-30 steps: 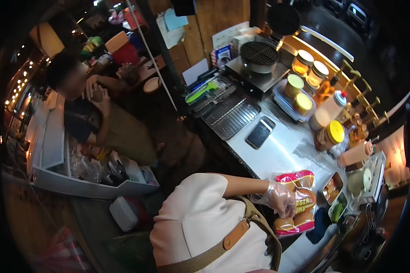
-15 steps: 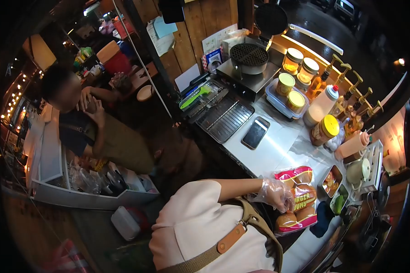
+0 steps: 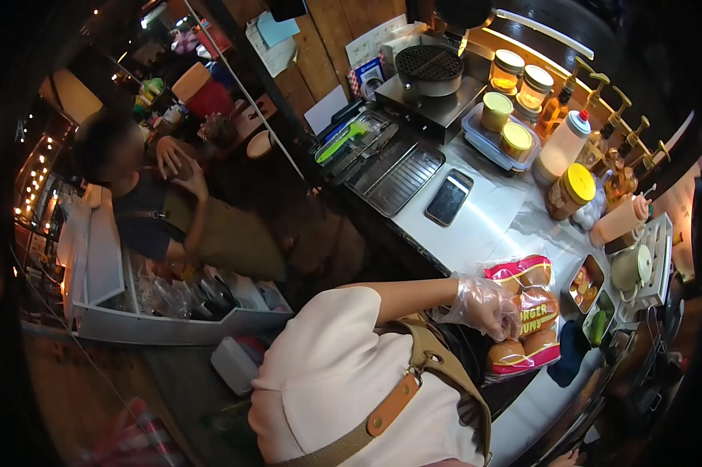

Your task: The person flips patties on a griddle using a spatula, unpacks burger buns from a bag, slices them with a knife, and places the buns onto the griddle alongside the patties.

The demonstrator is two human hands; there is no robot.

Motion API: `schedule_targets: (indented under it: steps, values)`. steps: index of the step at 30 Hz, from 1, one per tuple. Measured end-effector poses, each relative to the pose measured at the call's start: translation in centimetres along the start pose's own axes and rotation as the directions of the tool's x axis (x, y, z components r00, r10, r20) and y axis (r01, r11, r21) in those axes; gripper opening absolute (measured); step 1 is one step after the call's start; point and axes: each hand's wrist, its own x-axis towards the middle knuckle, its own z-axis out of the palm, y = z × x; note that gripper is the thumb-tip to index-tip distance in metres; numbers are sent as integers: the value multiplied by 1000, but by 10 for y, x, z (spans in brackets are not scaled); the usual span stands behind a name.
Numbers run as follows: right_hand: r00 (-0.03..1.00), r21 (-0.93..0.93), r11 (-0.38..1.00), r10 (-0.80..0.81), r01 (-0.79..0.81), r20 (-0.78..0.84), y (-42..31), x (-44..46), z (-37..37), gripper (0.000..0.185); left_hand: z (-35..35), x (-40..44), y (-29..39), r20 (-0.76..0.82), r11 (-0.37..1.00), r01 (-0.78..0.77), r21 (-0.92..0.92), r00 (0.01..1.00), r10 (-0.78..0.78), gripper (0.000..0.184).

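Observation:
My left hand (image 3: 487, 307), in a clear plastic glove, is closed on the near side of a bag of burger buns (image 3: 536, 317). The bag is clear with red and yellow print, lies on the metal counter (image 3: 475, 233), and shows several round buns inside. Bare fingers (image 3: 566, 458), seemingly of my right hand, just show at the bottom edge; the rest of that hand is out of frame. Beside the bag are a small tray of food pieces (image 3: 584, 284), a green vegetable (image 3: 598, 328) and a dark cloth (image 3: 566, 362).
A phone (image 3: 449, 197) lies on the counter before a wire-racked tray (image 3: 401, 179) and a burner (image 3: 429, 74). Jars (image 3: 516, 140), a squeeze bottle (image 3: 563, 148) and pump bottles line the back. At left, another person (image 3: 203, 226) stands by a white bin (image 3: 172, 323).
The view has shifted, so the counter sits higher in frame. My left hand stays on the bun bag. Fingers have appeared at the bottom edge. The other person's hands have moved away from their face.

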Motion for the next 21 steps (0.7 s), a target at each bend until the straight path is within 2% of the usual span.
schedule_targets:
  steps: [3, 5, 8, 12, 13, 14, 15, 17, 18, 21]
  values:
    - [1000, -6, 1000, 18, -18, 3, 10, -3, -5, 28, 2, -2, -7, -45, 999, 3, 44, 999, -1, 24]
    - [1000, -10, 1000, 29, -29, 9, 16, -6, -6, 28, 6, -5, -17, -53, 1000, -17, 4, 998, 17, 25]
    - [998, -19, 998, 57, -56, 25, 24, -7, -5, 28, 7, -13, -20, -28, 997, 71, -30, 997, -72, 25]
    - [988, -62, 993, 109, -103, 108, 42, -13, -9, 28, 0, -6, -23, -9, 996, 28, -83, 1000, -29, 26]
    - [993, -15, 998, 61, -60, 98, 46, -15, -13, 28, -4, -4, -14, -14, 999, 20, -47, 1000, -20, 26]
    - [923, 406, 832, -305, 378, -234, 38, -17, -23, 31, -6, -3, -9, -18, 1000, 10, -12, 1000, -10, 26]
    - [924, 405, 833, -303, 376, -233, 30, -20, -40, 31, -5, -3, -9, -16, 1000, 10, -11, 1000, -10, 26]
    - [983, 231, 957, -183, 173, 21, -11, -20, -82, 36, -4, 0, -9, 17, 995, 40, -91, 999, -39, 25]
    - [991, 165, 981, -117, 105, 64, -16, -23, -89, 35, -3, 0, -9, 20, 995, 38, -91, 999, -36, 25]
    - [995, 77, 996, -46, 40, 85, 3, -21, -78, 34, -3, 0, -11, 14, 992, 91, -89, 996, -90, 25]
